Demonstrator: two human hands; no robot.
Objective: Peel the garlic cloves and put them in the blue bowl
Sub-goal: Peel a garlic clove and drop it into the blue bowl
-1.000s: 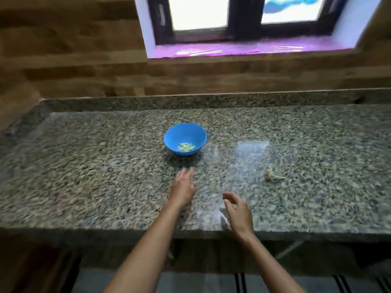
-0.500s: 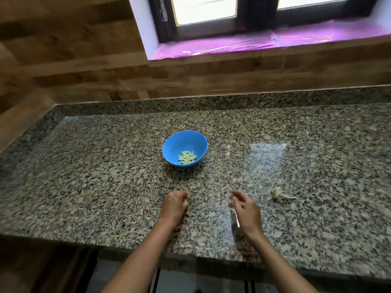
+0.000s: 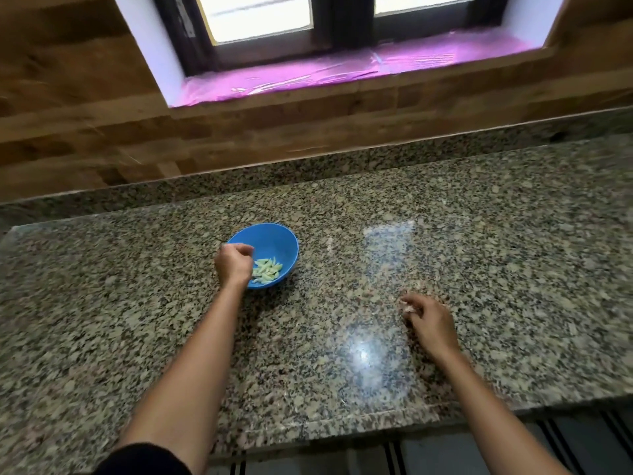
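Where the wood-panelled wall [image 3: 102, 138] meets a low speckled upstand, a granite counter [image 3: 479, 269] fills most of the view, its near edge running along the bottom and its left edge just inside the frame. Above it, a window [image 3: 308, 22] sits in the wall, its sill covered in shiny pink film [image 3: 342, 75]. Light from the window glares off the counter in two pale patches to the right of centre.

The person's two bare forearms reach in from the near edge, the left one ending in a dark sleeve [image 3: 144, 461] at the bottom of the frame.

The blue bowl [image 3: 274, 238] stands left of the counter's centre, well in from every edge. The left hand [image 3: 234, 265] is at the bowl's near-left rim, fingers curled in toward the palm over the inside of the bowl; whether anything is pinched in them cannot be told.

The right hand [image 3: 430, 322] rests low over the counter to the right of centre, nearer the near edge and well apart from the bowl, its fingertips drawn together on a small pale garlic piece [image 3: 409, 307], blurred and mostly hidden by the fingers.

The peeled garlic cloves [image 3: 267, 270], pale yellow-green, lie in a small heap in the bottom of the bowl, just beside the left hand.
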